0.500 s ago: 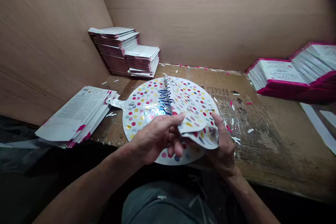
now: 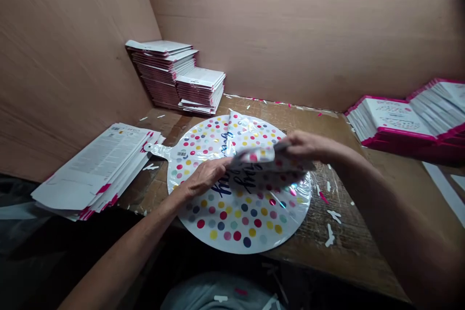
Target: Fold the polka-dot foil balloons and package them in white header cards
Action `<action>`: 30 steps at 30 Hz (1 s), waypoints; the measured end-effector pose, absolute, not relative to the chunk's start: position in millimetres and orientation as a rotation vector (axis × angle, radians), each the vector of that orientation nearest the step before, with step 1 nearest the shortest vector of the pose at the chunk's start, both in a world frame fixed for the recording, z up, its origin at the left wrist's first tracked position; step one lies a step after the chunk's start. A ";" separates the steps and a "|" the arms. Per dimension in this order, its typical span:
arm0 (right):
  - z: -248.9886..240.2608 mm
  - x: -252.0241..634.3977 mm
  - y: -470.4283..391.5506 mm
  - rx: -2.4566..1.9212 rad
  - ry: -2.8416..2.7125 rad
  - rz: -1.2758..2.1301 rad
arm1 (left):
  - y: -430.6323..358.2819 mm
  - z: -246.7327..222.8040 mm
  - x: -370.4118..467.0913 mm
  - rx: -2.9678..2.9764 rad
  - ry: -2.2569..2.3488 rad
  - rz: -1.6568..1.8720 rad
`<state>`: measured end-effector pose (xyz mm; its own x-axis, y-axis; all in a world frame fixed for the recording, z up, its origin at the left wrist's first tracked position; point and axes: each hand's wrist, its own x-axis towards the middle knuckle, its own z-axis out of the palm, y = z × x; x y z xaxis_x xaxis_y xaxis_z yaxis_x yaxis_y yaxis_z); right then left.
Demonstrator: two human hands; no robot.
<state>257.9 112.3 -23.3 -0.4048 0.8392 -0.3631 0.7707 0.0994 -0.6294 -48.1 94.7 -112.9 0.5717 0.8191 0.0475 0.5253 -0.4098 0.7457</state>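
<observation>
A flat round foil balloon with coloured dots and blue lettering lies on the worktop, its tail at the left on the edge of a stack of cards. Another dotted foil sheet, partly folded and blurred by motion, is lifted above its middle. My right hand pinches this folded foil at its upper right side. My left hand is closed at the foil's left edge, thumb and fingers together, low over the balloon. Whether the lifted foil is a separate balloon I cannot tell.
White printed card sleeves lie in a loose stack at the left. Taller stacks stand in the back left corner, and pink-edged packets at the right. Paper scraps litter the cardboard-covered worktop. Wooden panels enclose the back and left.
My right hand has moved up and away from me, carrying the foil's fold off the near part of the balloon. My left hand has shifted slightly left and away from me.
</observation>
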 end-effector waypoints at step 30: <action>-128.5 252.0 121.1 -1.438 -2.680 -0.291 | 128.1 -147.0 7.6 2.398 1.831 0.266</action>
<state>252.0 121.1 -128.5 -0.5539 0.8160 0.1651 0.8324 0.5395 0.1264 7.6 128.1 -147.0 0.2562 0.9641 0.0705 0.9442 -0.2652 0.1954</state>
